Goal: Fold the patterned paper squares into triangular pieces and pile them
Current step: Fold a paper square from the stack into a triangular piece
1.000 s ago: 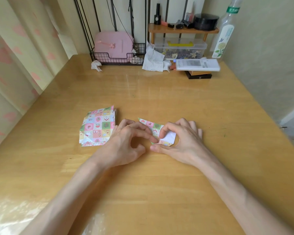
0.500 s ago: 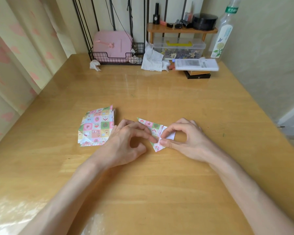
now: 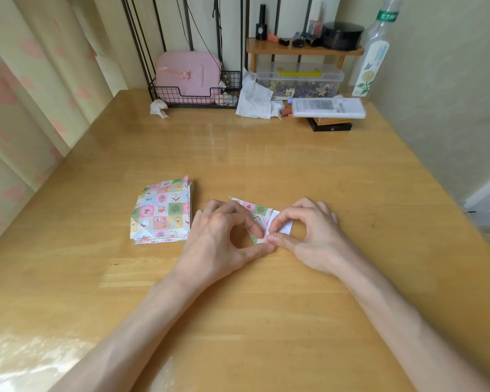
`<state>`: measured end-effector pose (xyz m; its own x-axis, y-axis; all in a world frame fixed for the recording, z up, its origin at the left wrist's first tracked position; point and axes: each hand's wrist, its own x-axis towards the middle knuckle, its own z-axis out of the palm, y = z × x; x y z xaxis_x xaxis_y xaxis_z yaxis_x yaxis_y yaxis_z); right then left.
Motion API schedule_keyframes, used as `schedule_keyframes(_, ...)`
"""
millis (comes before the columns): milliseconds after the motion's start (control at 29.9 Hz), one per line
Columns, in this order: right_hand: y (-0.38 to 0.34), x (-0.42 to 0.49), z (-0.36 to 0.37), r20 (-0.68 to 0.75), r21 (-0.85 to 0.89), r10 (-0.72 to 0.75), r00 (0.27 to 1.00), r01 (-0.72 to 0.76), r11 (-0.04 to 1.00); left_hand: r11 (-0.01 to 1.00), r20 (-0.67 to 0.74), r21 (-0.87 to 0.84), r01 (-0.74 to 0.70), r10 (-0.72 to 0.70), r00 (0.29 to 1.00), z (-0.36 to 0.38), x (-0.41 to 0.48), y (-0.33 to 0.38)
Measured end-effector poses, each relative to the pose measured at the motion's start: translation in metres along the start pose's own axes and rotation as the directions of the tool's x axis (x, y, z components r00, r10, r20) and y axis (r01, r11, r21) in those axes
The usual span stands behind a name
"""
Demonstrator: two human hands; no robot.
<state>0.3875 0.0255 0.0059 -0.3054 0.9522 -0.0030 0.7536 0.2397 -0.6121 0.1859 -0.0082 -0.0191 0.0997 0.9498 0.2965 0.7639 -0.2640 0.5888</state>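
Observation:
A partly folded patterned paper piece (image 3: 259,215) lies on the wooden table (image 3: 266,154), its white underside showing on the right. My left hand (image 3: 224,236) pinches its lower left edge with thumb and forefinger. My right hand (image 3: 311,233) pinches the white flap and the bottom tip between forefinger and thumb. Both thumbs meet at the lower corner. A pile of patterned paper (image 3: 163,213) sits flat just left of my left hand.
At the back stand a black wire basket (image 3: 193,94) with a pink case, crumpled tissues (image 3: 255,100), a clear plastic box (image 3: 300,80), a small wooden shelf (image 3: 303,49), a white flat box (image 3: 328,107) and a tall bottle (image 3: 374,58). Walls close both sides.
My right hand has drawn the flap in towards the piece's lower tip, and its thumb now meets my left thumb there. The pile has not moved.

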Motion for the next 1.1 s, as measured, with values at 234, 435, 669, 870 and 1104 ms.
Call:
schedule_keyframes(234, -0.002, 0.002, -0.002, 0.018, 0.018, 0.006, 1.000, -0.007, 1.000, 0.996, 0.025, 0.042, 0.083, -0.084, 0.996, 0.002, 0.001, 0.006)
schedule_keyframes(435, -0.002, 0.002, 0.000, 0.007, 0.004, -0.004, 1.000, 0.004, 1.000, 0.992, 0.003, 0.055, 0.111, -0.112, 0.994, 0.005, -0.001, 0.010)
schedule_keyframes(669, 0.003, 0.002, -0.003, -0.005, 0.052, -0.020, 1.000, 0.021, 0.998, 0.990, 0.056, 0.093, 0.110, -0.116, 0.992, 0.001, 0.002, 0.011)
schedule_keyframes(870, 0.004, 0.005, -0.005, -0.010, 0.124, -0.042, 0.999, 0.043, 0.991, 0.989, 0.072, 0.089, 0.118, -0.124, 0.990, 0.000, 0.003, 0.010)
schedule_keyframes(1104, 0.009, 0.004, -0.008, 0.006, 0.151, -0.057, 0.998, 0.055, 0.987, 0.990, 0.070, 0.071, 0.123, -0.128, 0.989, 0.000, 0.003, 0.011)
